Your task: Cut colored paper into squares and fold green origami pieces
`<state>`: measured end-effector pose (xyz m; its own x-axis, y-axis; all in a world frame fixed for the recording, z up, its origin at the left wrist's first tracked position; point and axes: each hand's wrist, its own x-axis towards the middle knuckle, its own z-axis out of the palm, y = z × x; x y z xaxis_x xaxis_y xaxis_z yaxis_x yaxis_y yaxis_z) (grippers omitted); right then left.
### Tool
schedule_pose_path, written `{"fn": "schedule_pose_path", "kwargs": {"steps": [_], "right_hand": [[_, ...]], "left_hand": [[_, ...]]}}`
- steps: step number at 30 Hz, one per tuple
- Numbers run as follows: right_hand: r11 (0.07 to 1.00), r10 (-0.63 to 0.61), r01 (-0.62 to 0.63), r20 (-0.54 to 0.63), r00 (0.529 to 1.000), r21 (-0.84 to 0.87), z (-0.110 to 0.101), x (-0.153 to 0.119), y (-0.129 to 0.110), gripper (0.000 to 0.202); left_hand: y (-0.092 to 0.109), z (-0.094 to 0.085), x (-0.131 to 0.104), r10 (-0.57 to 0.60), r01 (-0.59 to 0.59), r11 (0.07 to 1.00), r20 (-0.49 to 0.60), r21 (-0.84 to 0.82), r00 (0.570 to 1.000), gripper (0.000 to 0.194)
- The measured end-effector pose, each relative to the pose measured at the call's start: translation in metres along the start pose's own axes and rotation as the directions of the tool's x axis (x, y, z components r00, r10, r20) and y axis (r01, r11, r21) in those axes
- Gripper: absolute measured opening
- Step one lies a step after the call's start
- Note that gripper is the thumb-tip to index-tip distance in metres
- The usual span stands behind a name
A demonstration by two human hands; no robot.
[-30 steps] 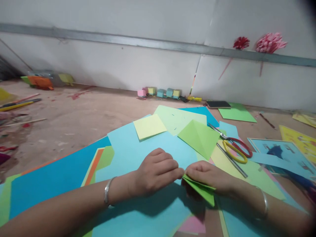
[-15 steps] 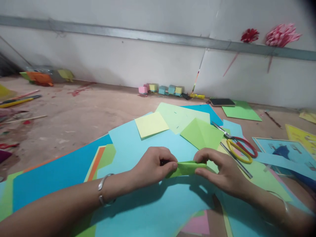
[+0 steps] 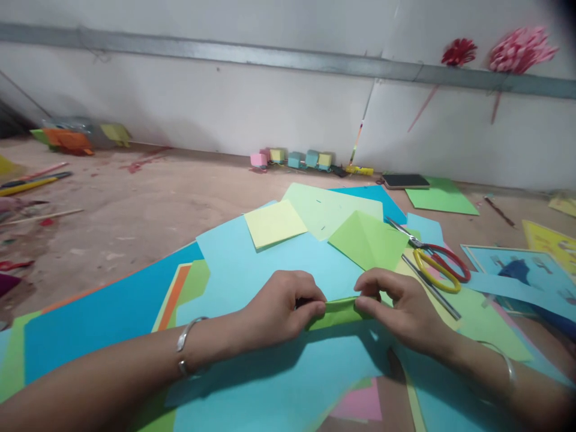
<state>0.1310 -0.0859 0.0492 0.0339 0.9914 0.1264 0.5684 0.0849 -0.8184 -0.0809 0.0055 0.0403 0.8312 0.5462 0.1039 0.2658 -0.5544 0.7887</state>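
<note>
A folded strip of green paper (image 3: 341, 312) is held between my two hands, above a large light blue sheet (image 3: 252, 372). My left hand (image 3: 288, 303) pinches its left end between thumb and fingers. At the right end, my right hand (image 3: 396, 306) grips the paper the same way, thumb on the near face. Just beyond the hands lie a creased green square (image 3: 369, 239) and a pale yellow square (image 3: 275, 224). Scissors (image 3: 434, 261) with red and yellow handles rest right of the green square, beside a thin metal rod (image 3: 431, 288).
A phone (image 3: 406, 181) lies partly on a green sheet (image 3: 443, 198) near the wall. Small paper cubes (image 3: 294, 159) and a yellow tube (image 3: 360, 170) line the wall's foot. Pens (image 3: 36, 183) lie at the far left. Pink paper flowers (image 3: 522, 51) hang from a rail.
My right thumb and fingers have shifted inward along the green paper, covering its right end. The strip's near face now shows more. My left hand keeps its pinch.
</note>
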Motion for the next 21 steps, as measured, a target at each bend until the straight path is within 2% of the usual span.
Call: {"fn": "schedule_pose_path", "kwargs": {"steps": [5,8,11,13,16,18,21], "right_hand": [[0.999,-0.007,0.004,0.060,0.998,0.048,0.005,-0.002,0.001,0.009],[0.998,0.000,-0.004,0.080,0.997,0.055,0.006,-0.002,0.003,0.012],[1.000,-0.019,0.018,0.122,0.992,0.009,0.007,-0.002,0.006,0.018],[0.993,-0.088,0.101,0.193,0.977,-0.054,0.010,-0.002,0.010,0.020],[0.931,-0.267,0.323,0.286,0.920,-0.170,0.020,-0.005,0.015,0.022],[0.859,-0.374,0.443,0.275,0.885,-0.256,0.026,-0.007,0.016,0.031],[0.805,-0.446,0.516,0.274,0.852,-0.293,0.026,-0.010,0.014,0.035]], "left_hand": [[0.001,0.003,0.002,-0.042,0.042,0.999,0.107,0.002,0.993,0.011],[0.000,0.007,0.002,-0.058,0.063,0.996,0.079,-0.062,0.995,0.012],[-0.002,0.011,0.002,-0.012,0.016,0.995,0.035,-0.102,0.999,0.018],[-0.003,0.014,0.001,0.009,-0.007,0.997,0.024,-0.080,1.000,0.018],[-0.002,0.019,-0.001,0.059,-0.059,0.998,0.028,-0.026,0.998,0.021],[0.000,0.023,-0.002,0.117,-0.118,0.993,0.036,0.010,0.992,0.025],[0.002,0.024,-0.005,0.207,-0.210,0.975,0.061,0.066,0.977,0.027]]}}
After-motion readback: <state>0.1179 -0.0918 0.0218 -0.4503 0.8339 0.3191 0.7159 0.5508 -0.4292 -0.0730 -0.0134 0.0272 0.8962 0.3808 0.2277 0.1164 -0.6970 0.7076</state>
